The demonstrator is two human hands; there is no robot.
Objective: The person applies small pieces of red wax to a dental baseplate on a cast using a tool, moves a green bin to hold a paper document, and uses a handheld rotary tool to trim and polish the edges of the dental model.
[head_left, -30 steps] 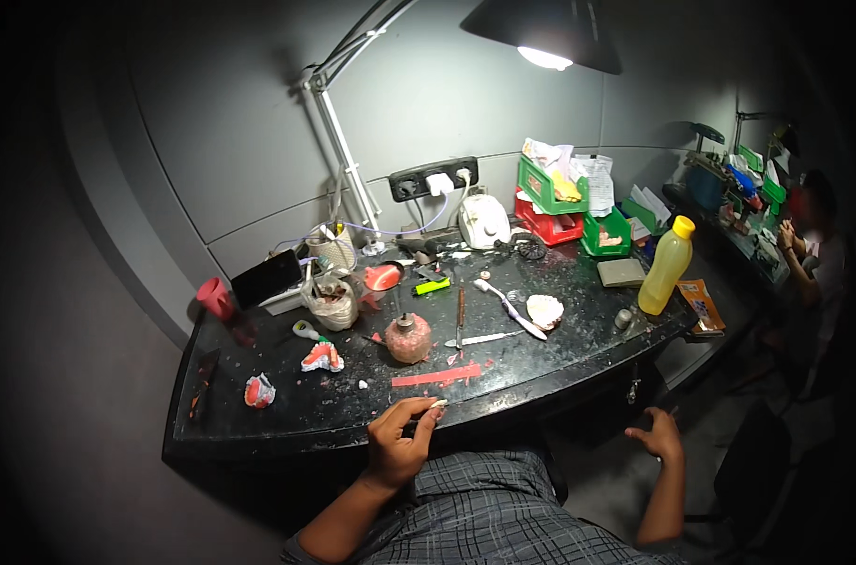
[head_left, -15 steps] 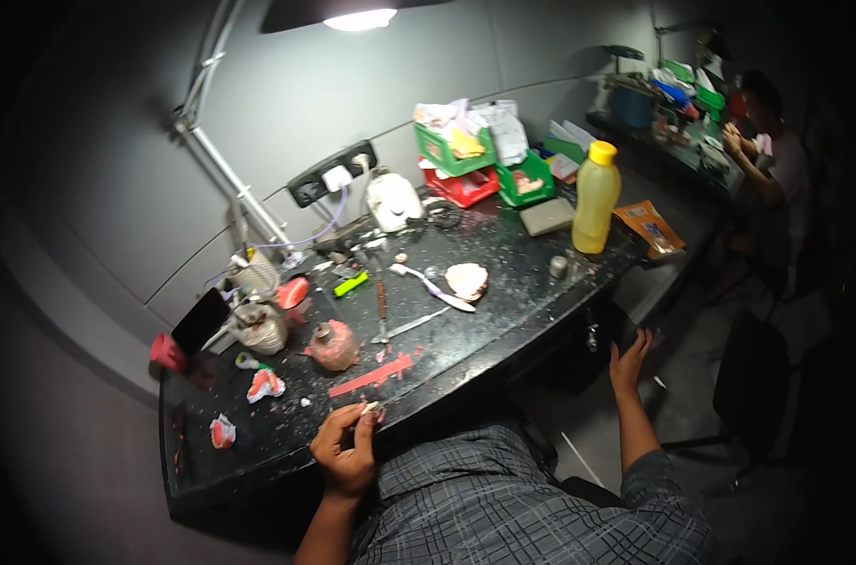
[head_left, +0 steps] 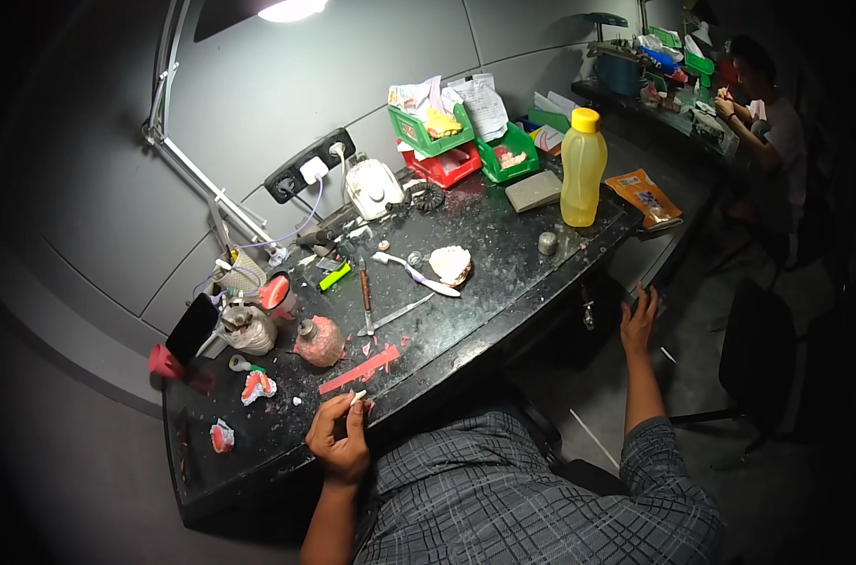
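My left hand (head_left: 338, 441) is closed at the bench's front edge, thumb and fingertips pinching a small off-white piece (head_left: 358, 397), too small to tell its kind. Just beyond lies a pink wax strip (head_left: 360, 369) with crumbs around it. Behind it stand a pink-smeared, round-bodied pot (head_left: 319, 342) and a wooden-handled wax knife (head_left: 366, 287). Two dental casts with pink wax, one larger (head_left: 257, 385) and one smaller (head_left: 222, 436), sit to the left. My right hand (head_left: 639, 322) hangs past the bench's front right, fingers spread, holding nothing.
Farther back are a toothbrush (head_left: 416, 274), a plaster dental cast (head_left: 449, 265), stacked bins (head_left: 432, 132) and a yellow bottle (head_left: 583, 169). A lamp arm (head_left: 202, 179) rises at left. Keys (head_left: 589, 314) hang below the bench edge. Another person (head_left: 767, 132) sits at a far-right bench.
The view has shifted, so the bench things sit further left and mostly higher. My right hand has risen slightly in the picture. The left hand keeps its pinch on the off-white piece.
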